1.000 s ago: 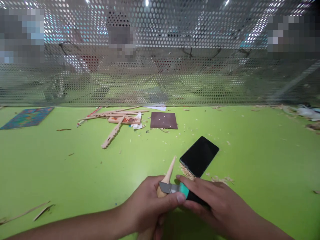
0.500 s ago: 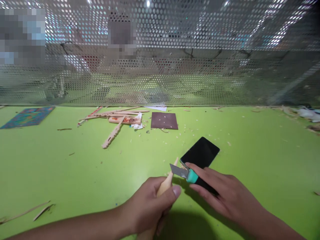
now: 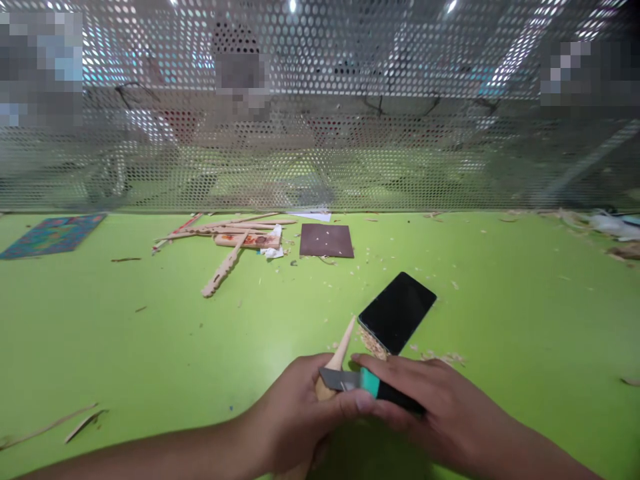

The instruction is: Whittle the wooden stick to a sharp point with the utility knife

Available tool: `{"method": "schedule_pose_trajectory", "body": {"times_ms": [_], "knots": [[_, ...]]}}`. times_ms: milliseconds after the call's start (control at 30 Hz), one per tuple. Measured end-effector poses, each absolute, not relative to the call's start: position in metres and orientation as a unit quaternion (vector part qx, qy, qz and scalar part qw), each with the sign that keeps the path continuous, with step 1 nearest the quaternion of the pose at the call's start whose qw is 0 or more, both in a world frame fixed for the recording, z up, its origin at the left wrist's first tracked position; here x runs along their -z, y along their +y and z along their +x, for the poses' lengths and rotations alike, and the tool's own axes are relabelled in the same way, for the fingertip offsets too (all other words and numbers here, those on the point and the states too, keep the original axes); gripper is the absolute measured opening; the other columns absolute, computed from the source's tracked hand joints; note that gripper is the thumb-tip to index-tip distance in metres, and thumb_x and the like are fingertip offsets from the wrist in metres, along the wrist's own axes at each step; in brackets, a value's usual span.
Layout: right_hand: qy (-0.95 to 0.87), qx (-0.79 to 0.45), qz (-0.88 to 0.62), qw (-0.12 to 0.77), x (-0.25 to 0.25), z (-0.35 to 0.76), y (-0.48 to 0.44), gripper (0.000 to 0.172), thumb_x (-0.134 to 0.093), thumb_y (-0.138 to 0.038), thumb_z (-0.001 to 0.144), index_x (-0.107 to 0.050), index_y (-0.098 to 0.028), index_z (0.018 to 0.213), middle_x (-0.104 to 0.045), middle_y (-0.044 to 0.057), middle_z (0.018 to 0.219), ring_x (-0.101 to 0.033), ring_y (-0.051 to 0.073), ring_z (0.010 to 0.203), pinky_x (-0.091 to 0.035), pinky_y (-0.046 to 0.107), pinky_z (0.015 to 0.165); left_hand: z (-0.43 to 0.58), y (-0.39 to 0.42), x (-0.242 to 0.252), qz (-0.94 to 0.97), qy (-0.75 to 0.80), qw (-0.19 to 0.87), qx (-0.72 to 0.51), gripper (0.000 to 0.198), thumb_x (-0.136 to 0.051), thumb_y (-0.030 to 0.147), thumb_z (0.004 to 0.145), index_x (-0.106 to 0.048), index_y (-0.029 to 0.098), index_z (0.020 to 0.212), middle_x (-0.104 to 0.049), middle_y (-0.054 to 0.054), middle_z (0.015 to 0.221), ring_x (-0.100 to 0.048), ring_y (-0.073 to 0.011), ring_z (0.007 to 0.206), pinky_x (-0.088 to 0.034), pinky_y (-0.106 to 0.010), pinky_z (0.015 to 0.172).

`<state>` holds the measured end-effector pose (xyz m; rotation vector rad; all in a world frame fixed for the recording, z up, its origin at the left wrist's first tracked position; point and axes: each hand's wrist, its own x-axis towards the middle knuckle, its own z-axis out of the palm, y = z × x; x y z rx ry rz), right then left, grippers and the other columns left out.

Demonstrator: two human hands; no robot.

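Wrapped in my left hand [image 3: 305,407] is a pale wooden stick [image 3: 343,347], its tapered tip pointing up and away from me. My right hand [image 3: 425,400] grips a utility knife [image 3: 370,383] with a black and teal handle. The knife's blade lies across the stick just above my left thumb. That thumb reaches close to the handle; whether it touches is unclear. A small heap of wood shavings [image 3: 373,343] lies past my right fingers, beside a black phone [image 3: 399,312]. My left fist hides the lower part of the stick.
A dark brown sandpaper square [image 3: 327,241] lies at the back. Left of it are several carved wooden sticks [image 3: 227,267] and a stained wooden piece [image 3: 247,241]. A colourful sheet [image 3: 53,235] sits far left. A perforated metal screen [image 3: 320,160] borders the green table [image 3: 150,353].
The knife blade has moved down the stick from near its tip, toward my left thumb. My right hand has come nearer my left, uncovering more shavings and more of the phone.
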<state>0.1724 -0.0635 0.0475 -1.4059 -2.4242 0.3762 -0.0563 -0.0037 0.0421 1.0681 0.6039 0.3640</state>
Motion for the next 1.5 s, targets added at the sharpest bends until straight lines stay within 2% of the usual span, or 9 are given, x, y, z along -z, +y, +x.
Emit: {"method": "schedule_pose_trajectory", "body": {"times_ms": [100, 233, 400, 500, 700, 1100, 1200, 1333, 1500], "knots": [[-0.852, -0.072, -0.494, 0.159, -0.044, 0.169, -0.067, 0.053, -0.028, -0.051, 0.112, -0.064, -0.017, 0.133, -0.081, 0.010, 0.107, -0.080, 0.024, 0.079, -0.064, 0.037, 0.060, -0.053, -0.008, -0.038, 0.466, 0.268, 0.816, -0.212, 0.044, -0.077, 0.053, 0.088, -0.073, 0.013, 0.105, -0.069, -0.005, 0.092, -0.061, -0.0196, 0.088, -0.046, -0.028, 0.084], [-0.843, 0.011, -0.512, 0.163, -0.042, 0.168, -0.068, 0.051, -0.029, -0.048, 0.113, -0.059, -0.016, 0.138, -0.080, 0.008, 0.092, -0.075, 0.022, 0.061, -0.060, 0.035, 0.049, -0.051, -0.012, -0.032, 0.454, 0.297, 0.809, -0.227, 0.044, -0.074, 0.054, 0.090, -0.073, 0.012, 0.101, -0.068, -0.006, 0.089, -0.061, -0.0195, 0.084, -0.048, -0.029, 0.081], [-0.825, 0.019, -0.536, 0.181, -0.042, 0.179, -0.065, 0.049, -0.038, -0.046, 0.111, -0.050, -0.018, 0.149, -0.079, 0.010, 0.100, -0.077, 0.024, 0.069, -0.062, 0.036, 0.054, -0.054, -0.012, -0.030, 0.477, 0.353, 0.786, -0.173, 0.049, -0.073, 0.060, 0.088, -0.067, 0.015, 0.107, -0.052, 0.005, 0.067, -0.046, -0.0090, 0.048, -0.039, -0.020, 0.048], [-0.820, -0.019, -0.543, 0.180, -0.043, 0.184, -0.064, 0.047, -0.040, -0.047, 0.111, -0.055, -0.019, 0.145, -0.079, 0.012, 0.111, -0.079, 0.025, 0.079, -0.065, 0.037, 0.062, -0.057, -0.010, -0.032, 0.495, 0.346, 0.784, -0.144, 0.053, -0.073, 0.063, 0.087, -0.064, 0.017, 0.112, -0.047, 0.007, 0.068, -0.041, -0.0071, 0.044, -0.034, -0.018, 0.042], [-0.832, -0.150, -0.508, 0.162, -0.047, 0.176, -0.062, 0.048, -0.037, -0.052, 0.111, -0.065, -0.022, 0.136, -0.081, 0.006, 0.111, -0.080, 0.022, 0.087, -0.066, 0.035, 0.069, -0.057, -0.010, -0.036, 0.518, 0.342, 0.758, -0.200, 0.046, -0.075, 0.056, 0.088, -0.069, 0.015, 0.109, -0.067, -0.005, 0.092, -0.062, -0.0214, 0.088, -0.048, -0.026, 0.076], [-0.826, 0.046, -0.535, 0.173, -0.040, 0.168, -0.068, 0.050, -0.033, -0.048, 0.112, -0.058, -0.016, 0.141, -0.079, 0.007, 0.093, -0.074, 0.022, 0.060, -0.060, 0.037, 0.048, -0.047, -0.017, -0.036, 0.447, 0.354, 0.778, -0.264, 0.037, -0.072, 0.050, 0.093, -0.067, 0.013, 0.097, -0.062, -0.002, 0.085, -0.055, -0.0170, 0.085, -0.045, -0.026, 0.080], [-0.814, 0.039, -0.546, 0.195, -0.043, 0.173, -0.065, 0.049, -0.037, -0.047, 0.112, -0.056, -0.015, 0.144, -0.079, 0.008, 0.093, -0.075, 0.020, 0.063, -0.059, 0.033, 0.051, -0.055, -0.011, -0.037, 0.494, 0.327, 0.777, -0.213, 0.038, -0.064, 0.054, 0.098, -0.061, 0.017, 0.106, -0.052, 0.004, 0.075, -0.047, -0.0111, 0.067, -0.043, -0.022, 0.065], [-0.805, -0.001, -0.553, 0.215, -0.045, 0.178, -0.060, 0.046, -0.041, -0.046, 0.111, -0.060, -0.016, 0.140, -0.079, 0.008, 0.094, -0.076, 0.019, 0.066, -0.060, 0.031, 0.055, -0.062, -0.005, -0.037, 0.492, 0.299, 0.802, -0.160, 0.039, -0.060, 0.058, 0.098, -0.052, 0.020, 0.100, -0.045, 0.007, 0.068, -0.038, -0.0075, 0.051, -0.034, -0.017, 0.044], [-0.808, -0.041, -0.549, 0.208, -0.042, 0.179, -0.059, 0.047, -0.042, -0.046, 0.110, -0.062, -0.016, 0.141, -0.080, 0.011, 0.102, -0.077, 0.021, 0.071, -0.064, 0.032, 0.064, -0.060, -0.005, -0.036, 0.464, 0.305, 0.816, -0.160, 0.038, -0.062, 0.057, 0.098, -0.049, 0.021, 0.099, -0.042, 0.009, 0.065, -0.032, -0.0055, 0.046, -0.030, -0.015, 0.037]]}}
